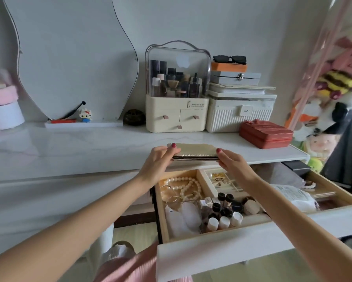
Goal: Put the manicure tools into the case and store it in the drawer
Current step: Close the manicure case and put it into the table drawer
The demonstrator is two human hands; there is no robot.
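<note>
Already the case point(194, 152) looks shut, its two halves lying flat together with no tool showing on the white surface point(69, 151) around it, so the packing part of the job seems done, though what is inside cannot be seen. Starting from the left, the left hand point(157, 162) has its fingers point(172, 148) curled over the case's left end, thumb underneath, closed on it. The case itself sits between both hands at the front edge of the surface, just above the open drawer point(211, 253); whether it rests on the edge or is lifted clear of it cannot be told. On the right, the right hand point(235, 162) closes its fingers point(220, 152) on the other end in the same way. Below, the drawer is pulled well out and crowded: a pearl necklace point(186, 185) on the left, small bottles point(224, 214) in the middle, a white packet point(295, 197) to the right. What remains, I judge, is lowering the case into a free spot there and pushing the drawer shut.
</note>
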